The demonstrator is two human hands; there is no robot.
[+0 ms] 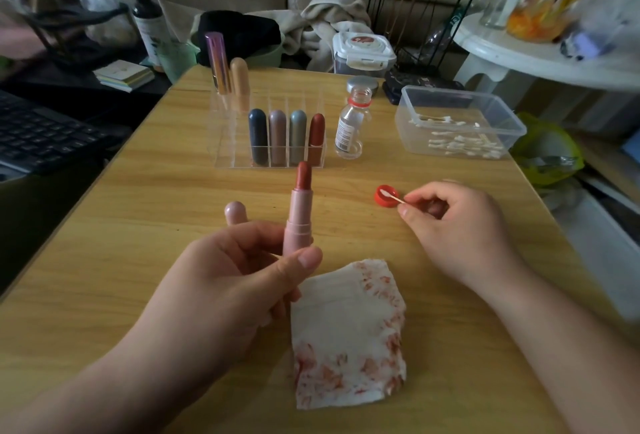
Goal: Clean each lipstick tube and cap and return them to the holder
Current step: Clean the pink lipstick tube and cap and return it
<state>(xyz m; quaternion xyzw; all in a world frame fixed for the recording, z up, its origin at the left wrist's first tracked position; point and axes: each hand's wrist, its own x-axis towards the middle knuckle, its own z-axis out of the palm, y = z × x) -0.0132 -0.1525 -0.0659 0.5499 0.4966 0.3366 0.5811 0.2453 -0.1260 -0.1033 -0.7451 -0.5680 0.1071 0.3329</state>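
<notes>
The left hand holds the pink lipstick tube upright above the wooden table; thumb and fingers are curled around its lower part, and the red stick rises free above the grip. Its pink cap stands on the table just behind this hand. The right hand pinches a cotton swab, whose white tip rests in a red bottle cap. A stained tissue lies between the forearms. The clear holder stands further back, with other lipsticks inside.
</notes>
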